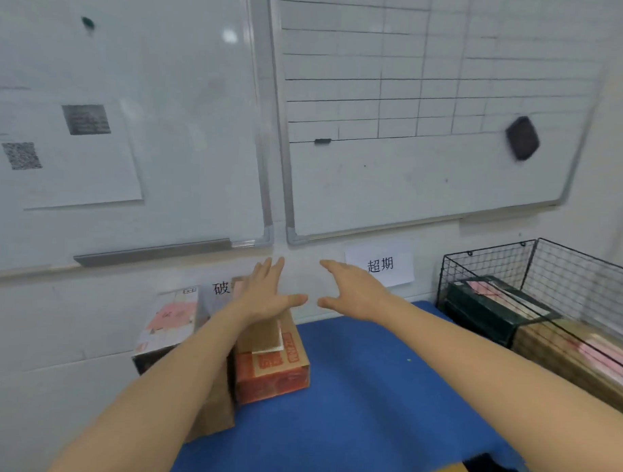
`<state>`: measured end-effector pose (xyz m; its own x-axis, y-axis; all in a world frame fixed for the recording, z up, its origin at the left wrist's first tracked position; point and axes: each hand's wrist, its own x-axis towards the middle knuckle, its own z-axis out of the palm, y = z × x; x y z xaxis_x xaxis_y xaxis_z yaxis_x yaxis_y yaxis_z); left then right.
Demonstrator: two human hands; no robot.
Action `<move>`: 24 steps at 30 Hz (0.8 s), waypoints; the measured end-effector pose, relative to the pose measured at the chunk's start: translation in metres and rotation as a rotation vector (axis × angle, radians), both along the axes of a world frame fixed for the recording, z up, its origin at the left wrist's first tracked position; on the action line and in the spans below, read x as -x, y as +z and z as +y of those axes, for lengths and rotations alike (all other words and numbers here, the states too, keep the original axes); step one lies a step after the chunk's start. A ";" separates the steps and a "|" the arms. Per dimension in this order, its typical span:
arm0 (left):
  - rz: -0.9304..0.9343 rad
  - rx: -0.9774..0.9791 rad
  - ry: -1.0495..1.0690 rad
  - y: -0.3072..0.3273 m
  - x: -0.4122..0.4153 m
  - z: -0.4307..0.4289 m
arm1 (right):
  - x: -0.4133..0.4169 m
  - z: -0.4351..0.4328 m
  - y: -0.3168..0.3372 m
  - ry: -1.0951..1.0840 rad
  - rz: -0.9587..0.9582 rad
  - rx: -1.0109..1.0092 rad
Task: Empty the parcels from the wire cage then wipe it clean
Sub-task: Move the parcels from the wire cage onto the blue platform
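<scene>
On the right of the worktop (368, 396), the cage (584, 270) holds parcels (494, 309). Both hands are released, fingers spread: the left hand (265, 296) seemingly just above an orange box (273, 372), the right hand (354, 293) beside it.

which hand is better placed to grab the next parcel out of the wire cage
Right. The right hand is open, empty and nearer the wire cage, which stands on the right with the dark green parcel inside. The left hand is over the orange box, farther away.
</scene>
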<state>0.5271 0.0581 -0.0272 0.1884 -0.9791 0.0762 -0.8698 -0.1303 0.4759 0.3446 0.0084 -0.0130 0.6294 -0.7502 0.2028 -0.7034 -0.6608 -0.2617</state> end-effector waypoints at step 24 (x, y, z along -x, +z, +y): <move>-0.396 -0.139 -0.327 -0.019 0.452 -0.247 | 0.486 -0.183 -0.008 -0.372 0.327 0.109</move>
<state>0.0755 -0.1887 -0.0458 -0.1453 -0.9878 -0.0552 -0.9852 0.1393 0.1001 -0.1411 -0.1749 -0.0213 0.3670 -0.9212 0.1296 -0.9301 -0.3609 0.0685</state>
